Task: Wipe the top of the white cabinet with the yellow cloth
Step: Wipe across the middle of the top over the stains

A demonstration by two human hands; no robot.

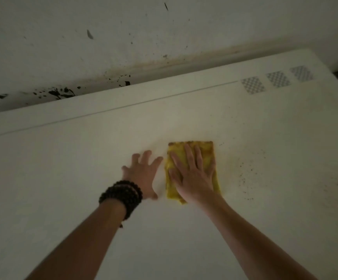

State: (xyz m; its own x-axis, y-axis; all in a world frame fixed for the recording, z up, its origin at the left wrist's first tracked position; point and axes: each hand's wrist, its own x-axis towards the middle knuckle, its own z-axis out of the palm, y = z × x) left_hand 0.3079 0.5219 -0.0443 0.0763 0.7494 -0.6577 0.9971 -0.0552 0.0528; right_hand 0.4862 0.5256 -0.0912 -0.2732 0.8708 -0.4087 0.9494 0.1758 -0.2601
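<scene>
The right hand (192,174) lay flat, palm down and fingers spread, pressing on the yellow cloth (192,170), not gripping it. The cloth was folded into a rectangle and rested on the top of the white cabinet (83,168), about midway between its left and right edges and nearer the back edge than the front one. The left hand (141,174) lay just beside the cloth, on its left, open with fingers splayed on the bare cabinet top and grasping nothing; whether its fingertips touched the cloth edge could not be told. A stack of dark beaded bracelets (123,196) circled the left wrist. Dark specks (245,176) were scattered over the surface to the right of the cloth. Near the back right corner sat three patterned grey patches (278,79) in a row. Behind the back edge rose a wall (103,37) with black splatters (59,92) low down
</scene>
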